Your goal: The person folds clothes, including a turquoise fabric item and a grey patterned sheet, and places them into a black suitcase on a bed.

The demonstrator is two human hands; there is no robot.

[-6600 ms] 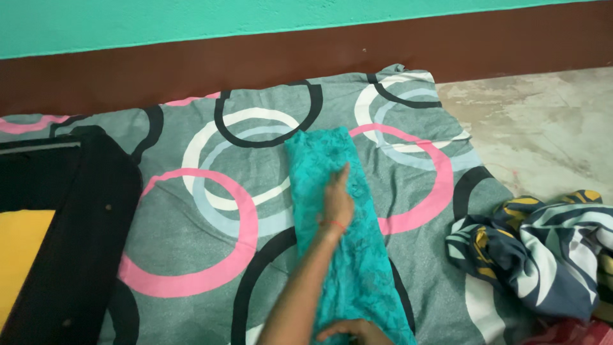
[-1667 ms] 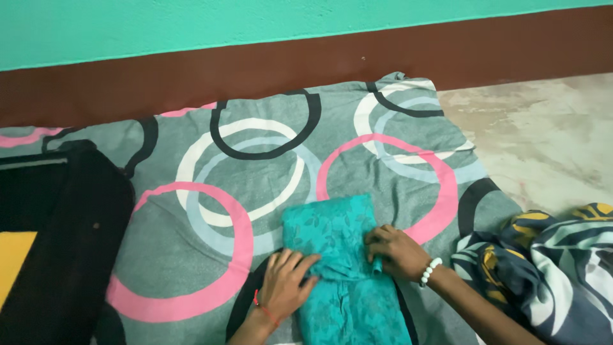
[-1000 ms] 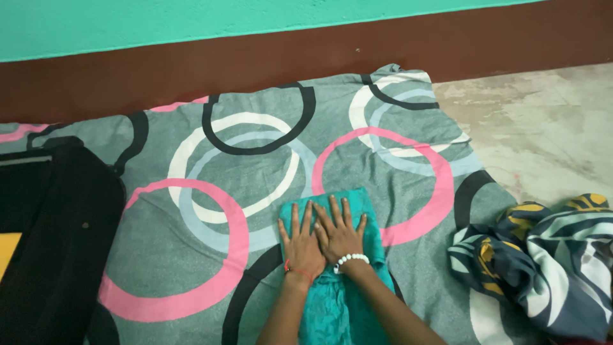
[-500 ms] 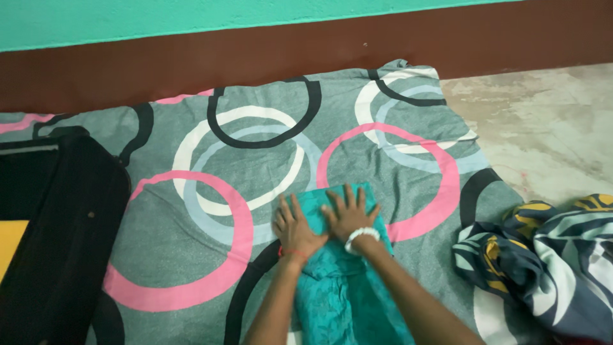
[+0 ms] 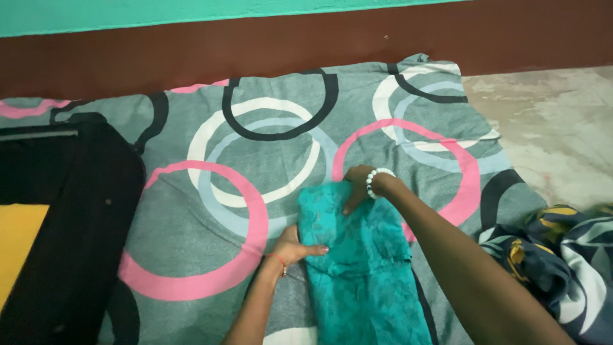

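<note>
- Left hand (image 5: 290,248): grip clamped on folded teal lace cloth (image 5: 357,255), 9 o'clock edge.
- Right hand (image 5: 359,182): grip clamped on its 12 o'clock edge.
- Cloth lies on grey ring-patterned bedsheet (image 5: 255,166).

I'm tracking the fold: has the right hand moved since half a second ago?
Yes. The right hand went from flat on the teal cloth to its far edge, toward the pink ring.

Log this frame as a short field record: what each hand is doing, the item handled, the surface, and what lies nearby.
left hand: grips the left edge of the teal cloth
right hand: grips the cloth's far edge
item: teal cloth, partly folded
surface: grey sheet with ring pattern
left of it: black case
right of it: crumpled patterned fabric on bare floor
</note>
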